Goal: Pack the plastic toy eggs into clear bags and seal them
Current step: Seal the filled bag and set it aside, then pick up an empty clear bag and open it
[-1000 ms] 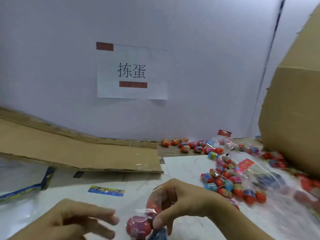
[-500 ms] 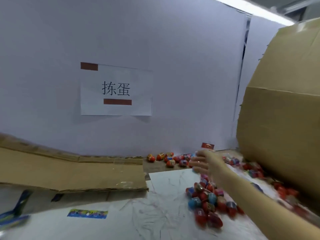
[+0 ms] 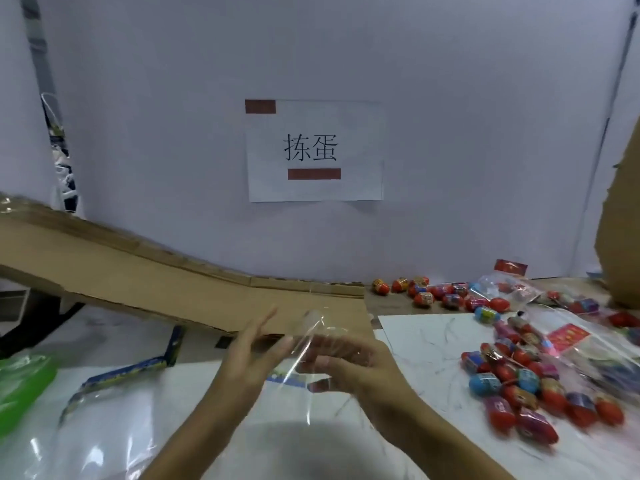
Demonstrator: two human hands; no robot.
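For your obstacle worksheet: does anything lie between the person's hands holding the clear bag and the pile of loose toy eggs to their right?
Nothing visible does. Bare white table separates the right hand, holding the clear bag with the left hand, from the toy eggs.

A single head-worn wide-angle view looks forward and slightly down across a white table (image 3: 426, 344) toward a pale wall (image 3: 450, 116) straight ahead at 12 o'clock, where a paper sign (image 3: 315, 150) hangs near frame centre. The camera sits close above the person's forearms, which enter from 6 o'clock. Flattened cardboard (image 3: 138, 285) runs off toward 9 o'clock; a cardboard box (image 3: 620, 237) cuts the edge at 3 o'clock. Straight lines bow near the borders.
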